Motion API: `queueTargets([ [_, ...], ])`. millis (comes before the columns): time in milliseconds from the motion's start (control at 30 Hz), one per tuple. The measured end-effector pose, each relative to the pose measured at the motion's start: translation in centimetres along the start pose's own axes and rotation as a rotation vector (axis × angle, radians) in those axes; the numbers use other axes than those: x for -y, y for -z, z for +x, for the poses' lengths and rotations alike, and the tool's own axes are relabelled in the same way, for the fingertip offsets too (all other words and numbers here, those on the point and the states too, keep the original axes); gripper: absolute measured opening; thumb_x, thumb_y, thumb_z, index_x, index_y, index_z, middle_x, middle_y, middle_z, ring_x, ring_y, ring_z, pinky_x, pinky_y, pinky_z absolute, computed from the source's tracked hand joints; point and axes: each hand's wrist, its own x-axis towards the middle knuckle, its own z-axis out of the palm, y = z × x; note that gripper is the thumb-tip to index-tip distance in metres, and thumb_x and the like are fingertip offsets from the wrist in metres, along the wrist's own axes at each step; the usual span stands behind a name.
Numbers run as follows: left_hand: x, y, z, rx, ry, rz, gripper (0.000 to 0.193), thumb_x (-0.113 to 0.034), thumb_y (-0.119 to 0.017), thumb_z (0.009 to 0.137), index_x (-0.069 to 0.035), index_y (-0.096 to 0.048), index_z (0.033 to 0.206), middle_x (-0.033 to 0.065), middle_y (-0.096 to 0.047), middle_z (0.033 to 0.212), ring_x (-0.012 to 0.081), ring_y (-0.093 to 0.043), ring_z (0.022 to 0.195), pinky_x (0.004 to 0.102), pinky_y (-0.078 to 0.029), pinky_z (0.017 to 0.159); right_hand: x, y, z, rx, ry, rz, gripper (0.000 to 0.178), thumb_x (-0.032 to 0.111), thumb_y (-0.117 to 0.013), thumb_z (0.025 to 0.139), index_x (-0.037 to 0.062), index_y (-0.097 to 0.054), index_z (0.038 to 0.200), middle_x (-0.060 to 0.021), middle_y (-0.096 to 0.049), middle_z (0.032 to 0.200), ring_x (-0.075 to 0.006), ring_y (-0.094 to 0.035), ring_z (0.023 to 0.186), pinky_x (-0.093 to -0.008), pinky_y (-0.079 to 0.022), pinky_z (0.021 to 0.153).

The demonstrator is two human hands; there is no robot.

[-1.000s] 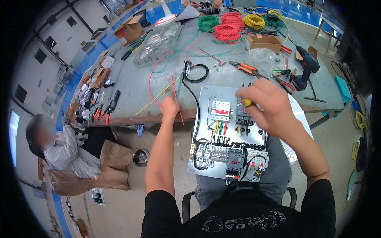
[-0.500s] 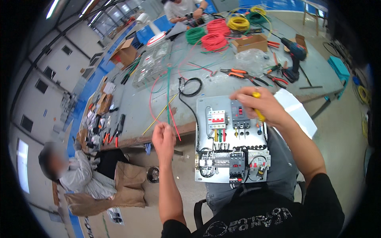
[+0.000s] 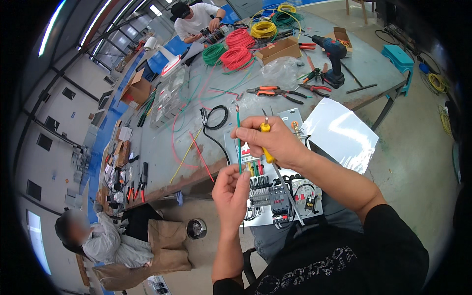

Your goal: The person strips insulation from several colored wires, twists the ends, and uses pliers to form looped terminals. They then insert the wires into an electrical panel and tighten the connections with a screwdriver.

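Note:
Between both hands stands a green wire [image 3: 239,153] with a bare copper-coloured upper end. My left hand [image 3: 231,189] pinches it low down. My right hand [image 3: 270,140] has its thumb and fingertips on its upper part, and a yellow-handled screwdriver [image 3: 266,129] is tucked in the same hand. Under my hands a metal mounting plate [image 3: 259,218] rests on my lap, partly hidden. It bears a contactor [image 3: 280,197], terminal blocks [image 3: 260,196], breakers and short yellow, green and red wires [image 3: 256,168]. A long grey strip lies slanting across the plate.
Pliers [image 3: 275,92], a cordless drill [image 3: 334,56], red wire coils [image 3: 237,58] and a cardboard box [image 3: 279,50] lie on the table [image 3: 162,150]. A white sheet [image 3: 341,135] is right of the plate. One person [image 3: 196,19] works across the table; another [image 3: 115,238] sits left.
My right hand has come left from the plate's upper right to the green wire, still with the screwdriver. My left hand has moved right and down with the wire; the view has shifted too.

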Motion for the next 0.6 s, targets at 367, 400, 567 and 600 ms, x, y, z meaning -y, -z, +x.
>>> queueTargets([
  [367, -1.1, 0.1, -0.5, 0.074, 0.000, -0.131, 0.016, -0.011, -0.061, 0.108, 0.001, -0.063, 0.117, 0.0003, -0.063, 0.079, 0.0021, -0.048, 0.061, 0.0192, -0.034, 0.053, 1.4, -1.3, -1.8, 0.053, -0.003, 0.138, 0.038, 0.028, -0.066, 0.105, -0.0048, -0.072, 0.122, -0.0110, -0.076, 0.108, -0.0089, -0.063, 0.078, -0.0238, -0.051, 0.069],
  [400, -0.9, 0.1, -0.4, 0.056, -0.031, -0.086, 0.017, -0.011, -0.061, 0.108, 0.001, -0.064, 0.119, 0.0007, -0.063, 0.078, 0.0021, -0.047, 0.058, 0.0191, -0.033, 0.052, 1.4, -1.4, -1.8, 0.033, 0.022, 0.097, 0.039, 0.029, -0.065, 0.105, -0.0045, -0.072, 0.124, -0.0114, -0.076, 0.109, -0.0092, -0.063, 0.081, -0.0244, -0.051, 0.071],
  [567, -0.1, -0.5, -0.4, 0.008, -0.138, 0.064, 0.030, -0.010, -0.062, 0.106, 0.002, -0.064, 0.134, 0.0006, -0.063, 0.078, 0.0016, -0.045, 0.058, 0.0184, -0.031, 0.051, 1.2, -1.0, -2.1, 0.021, 0.037, 0.056, 0.041, 0.030, -0.064, 0.106, -0.0036, -0.071, 0.128, -0.0129, -0.076, 0.114, -0.0092, -0.062, 0.087, -0.0265, -0.051, 0.078],
  [600, -0.1, -0.5, -0.5, 0.005, -0.134, 0.068, 0.031, -0.010, -0.063, 0.106, 0.002, -0.064, 0.135, 0.0004, -0.063, 0.079, 0.0015, -0.045, 0.058, 0.0184, -0.031, 0.051, 1.3, -1.0, -2.3, 0.013, 0.035, 0.056, 0.041, 0.030, -0.064, 0.106, -0.0040, -0.071, 0.127, -0.0131, -0.076, 0.114, -0.0091, -0.062, 0.085, -0.0259, -0.051, 0.076],
])
